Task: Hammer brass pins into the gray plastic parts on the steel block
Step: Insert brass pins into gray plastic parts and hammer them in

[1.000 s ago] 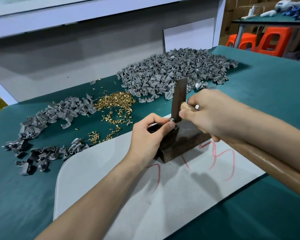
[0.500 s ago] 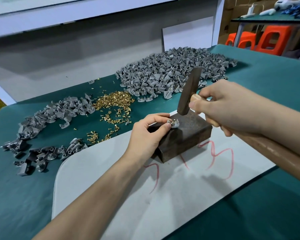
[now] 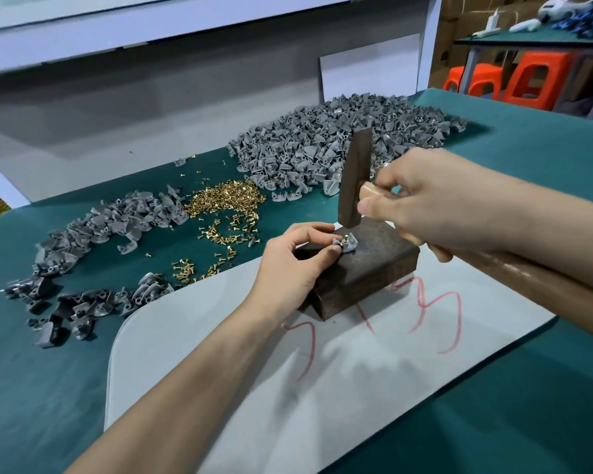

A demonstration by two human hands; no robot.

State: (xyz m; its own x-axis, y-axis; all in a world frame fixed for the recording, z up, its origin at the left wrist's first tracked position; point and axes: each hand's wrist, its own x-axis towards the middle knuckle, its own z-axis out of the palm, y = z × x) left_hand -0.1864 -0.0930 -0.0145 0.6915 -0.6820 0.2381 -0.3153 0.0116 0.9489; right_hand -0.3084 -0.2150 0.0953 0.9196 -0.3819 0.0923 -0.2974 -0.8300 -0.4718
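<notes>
A dark steel block (image 3: 374, 268) rests on a white sheet (image 3: 288, 388). On its top lies a small gray plastic part (image 3: 348, 246) with a brass pin (image 3: 345, 238) standing up in it. My left hand (image 3: 295, 265) pinches the part at its left edge. My right hand (image 3: 435, 206) grips the wooden handle of a hammer (image 3: 355, 176). The hammer's dark head hangs upright, its lower face just above the pin.
A big heap of gray parts (image 3: 336, 148) lies at the back of the green table (image 3: 545, 165). Loose brass pins (image 3: 225, 203) are scattered left of the block. More gray parts (image 3: 93, 241) stretch along the left. Orange stools (image 3: 528, 80) stand beyond the table.
The hammer head lifted off the part and tilted back, then came down again to just above the pin. My left hand stayed on the part.
</notes>
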